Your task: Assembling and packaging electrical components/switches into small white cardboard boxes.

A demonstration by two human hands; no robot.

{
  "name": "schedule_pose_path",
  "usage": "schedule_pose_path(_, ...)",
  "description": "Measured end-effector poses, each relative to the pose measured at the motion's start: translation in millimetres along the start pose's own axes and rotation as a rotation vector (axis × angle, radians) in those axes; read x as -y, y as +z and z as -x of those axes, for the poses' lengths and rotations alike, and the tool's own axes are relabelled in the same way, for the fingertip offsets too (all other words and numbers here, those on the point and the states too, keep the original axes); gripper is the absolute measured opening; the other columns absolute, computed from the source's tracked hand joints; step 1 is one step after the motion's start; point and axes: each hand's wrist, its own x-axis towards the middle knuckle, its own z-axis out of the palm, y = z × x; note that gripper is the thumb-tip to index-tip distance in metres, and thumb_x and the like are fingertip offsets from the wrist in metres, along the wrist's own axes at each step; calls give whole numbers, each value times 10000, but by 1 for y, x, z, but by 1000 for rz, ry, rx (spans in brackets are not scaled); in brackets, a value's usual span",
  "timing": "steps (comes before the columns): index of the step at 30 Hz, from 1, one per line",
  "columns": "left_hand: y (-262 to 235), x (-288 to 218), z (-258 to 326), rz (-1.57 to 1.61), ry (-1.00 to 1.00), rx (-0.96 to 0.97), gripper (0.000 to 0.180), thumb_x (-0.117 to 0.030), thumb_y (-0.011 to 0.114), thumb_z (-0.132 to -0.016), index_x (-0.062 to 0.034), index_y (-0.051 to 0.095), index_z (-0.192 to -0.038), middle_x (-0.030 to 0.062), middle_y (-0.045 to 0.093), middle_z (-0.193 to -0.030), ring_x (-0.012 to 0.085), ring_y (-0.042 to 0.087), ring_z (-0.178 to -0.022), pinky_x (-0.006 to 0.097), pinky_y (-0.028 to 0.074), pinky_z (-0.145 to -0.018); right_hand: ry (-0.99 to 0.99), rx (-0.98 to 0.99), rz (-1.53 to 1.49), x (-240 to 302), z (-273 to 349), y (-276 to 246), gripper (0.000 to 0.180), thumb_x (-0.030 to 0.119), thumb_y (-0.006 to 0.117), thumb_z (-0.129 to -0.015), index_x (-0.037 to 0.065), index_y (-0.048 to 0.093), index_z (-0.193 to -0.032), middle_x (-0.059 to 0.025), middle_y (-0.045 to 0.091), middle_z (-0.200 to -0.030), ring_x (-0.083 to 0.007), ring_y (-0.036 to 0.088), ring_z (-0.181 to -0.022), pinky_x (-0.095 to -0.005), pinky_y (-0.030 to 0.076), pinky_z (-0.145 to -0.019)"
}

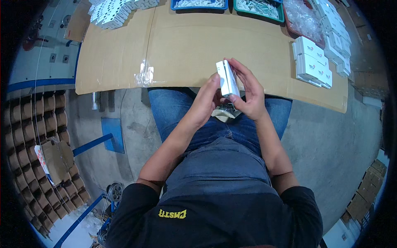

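Above the lap, the left hand (205,101) and the right hand (248,93) hold together a small white box (228,78), upright between the fingers, just before the cardboard-covered table (186,45); farther right lies a stack of white boxes (312,62), and trays (258,8) stand at the far edge

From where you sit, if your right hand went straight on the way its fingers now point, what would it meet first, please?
The right hand points up and leftward, its fingers already against the small white box that both hands hold. Past that, the first thing would likely be the cardboard-covered table, though depth is hard to judge.
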Motion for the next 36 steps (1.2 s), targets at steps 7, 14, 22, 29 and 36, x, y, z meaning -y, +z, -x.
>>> schedule_pose_path(7,-1,-5,-1,-131,149,-94,735,-205,724,-969,-4,350,-1569,112,547,-1392,170,569,-1236,336,485,-1039,17,81,17,8,-3,-2,757,179,638,-831,-1,441,-1539,-205,417,-1613,-348,352,-1528,-454,250,-1250)
schedule_pose_path(14,0,-9,0,-316,360,-83,1053,-45,859,-804,-55,210,-1633,143,468,-1487,237,526,-1332,403,436,-1139,142,55,-19,3,-3,-4,550,149,579,-985,2,498,-1509,-191,401,-1623,-304,356,-1524,-434,293,-1230)
schedule_pose_path(22,-3,-5,0,-242,358,2,1102,-114,947,-732,-61,267,-1599,119,430,-1525,255,449,-1424,426,421,-1171,172,108,-236,-8,-1,-6,646,317,667,-1015,-6,452,-1532,-172,408,-1615,-267,417,-1477,-410,365,-1189)
schedule_pose_path(29,-4,-5,2,-153,315,4,1084,-123,947,-734,-67,281,-1587,94,435,-1515,235,456,-1407,410,482,-1129,236,68,-317,-8,4,5,768,372,711,-979,-40,397,-1546,-174,468,-1559,-261,456,-1440,-390,361,-1189)
schedule_pose_path(36,0,-7,11,-177,349,21,1188,-107,963,-702,-49,209,-1618,116,413,-1543,245,447,-1419,415,448,-1149,181,66,-369,-5,7,11,837,379,761,-934,-36,384,-1556,-178,435,-1584,-266,423,-1466,-400,317,-1220)
